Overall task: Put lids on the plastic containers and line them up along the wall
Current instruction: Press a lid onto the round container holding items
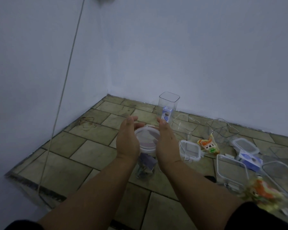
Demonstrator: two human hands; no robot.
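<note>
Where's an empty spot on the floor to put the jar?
Bare tiles lie along the back wall between the corner and the tall container, and left of the jar up to the cord. Right of the jar it is crowded: lids, containers, snack packets and a box.

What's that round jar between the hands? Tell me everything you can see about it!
The round jar looks like clear plastic and seems to stand upright on the tiled floor. Something purple and dark lies inside, too blurred to name. A round see-through lid with a whitish rim sits on top; whether it is fully closed cannot be told. The left hand and right hand flank the lid, fingers straight, palms against its sides.
</note>
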